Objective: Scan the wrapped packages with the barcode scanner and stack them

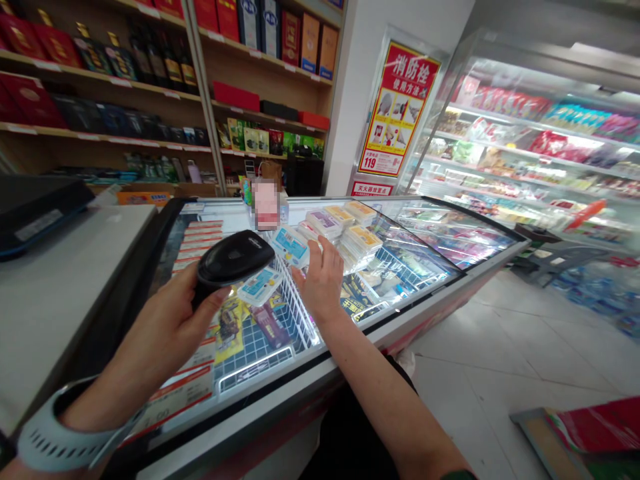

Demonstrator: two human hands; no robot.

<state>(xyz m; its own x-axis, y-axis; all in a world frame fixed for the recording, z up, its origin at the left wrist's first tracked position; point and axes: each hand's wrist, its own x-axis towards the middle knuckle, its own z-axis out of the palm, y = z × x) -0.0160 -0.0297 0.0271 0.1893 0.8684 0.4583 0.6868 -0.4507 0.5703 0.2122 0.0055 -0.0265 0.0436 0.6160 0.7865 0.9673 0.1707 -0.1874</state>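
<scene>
A black handheld barcode scanner [235, 257] is in my left hand [173, 310], with the fingers wrapped round its handle and the thumb along the near side. Its head points right, over the glass-topped freezer [305, 377]. My right hand [321, 277] grips the right end of a flat blue-and-white pack [289, 247] just beyond the scanner's tip. Part of that pack is hidden by the fingers. A similar blue-and-white pack [260, 285] lies nearer, below the scanner. Stacked packs with yellow labels [363, 241] and a purple-labelled pack [324, 221] stand right of my right hand.
Through the glass show a white wire basket [295, 300] and wrapped goods. A grey counter [75, 280] with a black device [40, 213] adjoins on the left. Shelves of bottles and boxes stand behind; a lit refrigerated display [540, 147] is at right, beyond tiled floor [480, 360].
</scene>
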